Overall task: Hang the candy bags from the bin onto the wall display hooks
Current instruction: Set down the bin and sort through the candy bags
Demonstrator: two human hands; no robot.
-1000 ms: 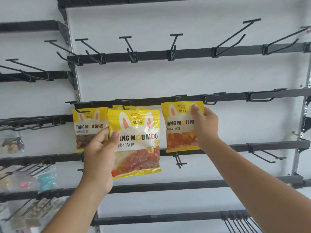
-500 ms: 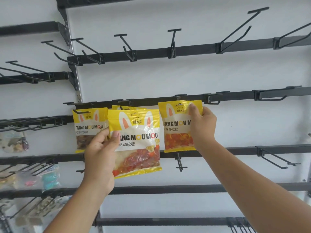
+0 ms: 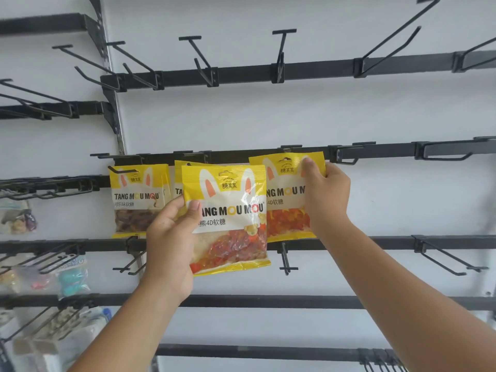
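My left hand (image 3: 171,240) grips a yellow candy bag (image 3: 228,218) by its left edge, held in front of the wall rail. Behind it hangs another yellow bag (image 3: 178,178), mostly hidden. My right hand (image 3: 326,200) pinches the top right part of a second yellow bag (image 3: 284,200) with red gummies, its top edge up against the black rail (image 3: 375,151). A third yellow bag (image 3: 137,197) with dark candy hangs on a hook at the left. The bin is out of view.
Empty black hooks (image 3: 204,63) stick out from the upper rail, with more hooks (image 3: 442,255) on the lower right rail. Small clear packets (image 3: 18,218) hang on the left panel. A short hook (image 3: 285,257) points out below the bags.
My right hand has lifted its bag slightly, closer to the rail. The view has tilted up and to the left a little. My left hand keeps its bag in place.
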